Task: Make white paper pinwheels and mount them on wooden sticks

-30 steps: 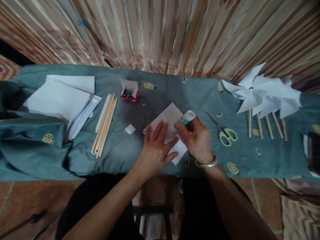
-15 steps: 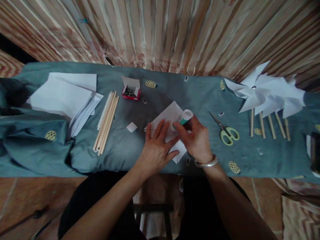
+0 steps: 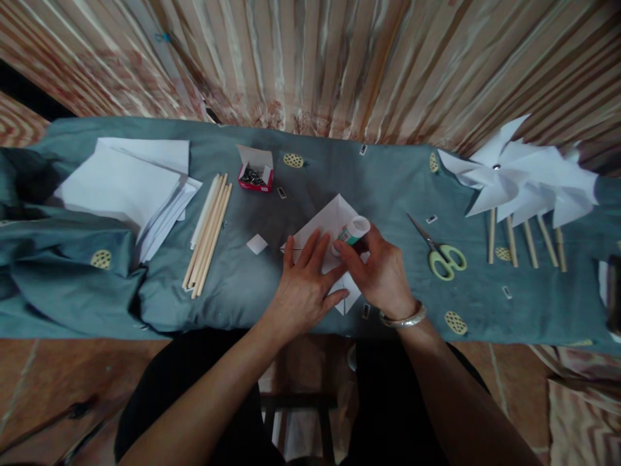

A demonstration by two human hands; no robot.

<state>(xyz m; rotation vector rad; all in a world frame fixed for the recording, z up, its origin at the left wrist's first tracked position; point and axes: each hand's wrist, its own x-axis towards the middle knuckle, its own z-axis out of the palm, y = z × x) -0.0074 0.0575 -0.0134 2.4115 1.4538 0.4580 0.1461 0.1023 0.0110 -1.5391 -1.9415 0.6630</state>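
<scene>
A creased white paper square (image 3: 326, 219) lies turned cornerwise on the cloth in front of me. My left hand (image 3: 305, 275) rests flat on it, fingers spread. In my right hand (image 3: 385, 268) is a glue stick (image 3: 353, 233) with a green and white label, tilted so that its lower end is at the middle of the paper. The fingers hide where that end meets the sheet. To the left of the paper sits a small white paper piece (image 3: 257, 244). Green-handled scissors (image 3: 440, 254) lie to the right of my right hand.
White paper sheets (image 3: 121, 184) are stacked at the left, beside several wooden sticks (image 3: 208, 236). A small red box (image 3: 255, 175) of metal pins stands open behind. Several white paper pinwheels (image 3: 519, 175) on sticks lie at the far right. A blue-green cloth (image 3: 388, 168) covers the table.
The glue stick has tilted slightly and shifted a little with my right hand. My left hand stays pressed on the paper.
</scene>
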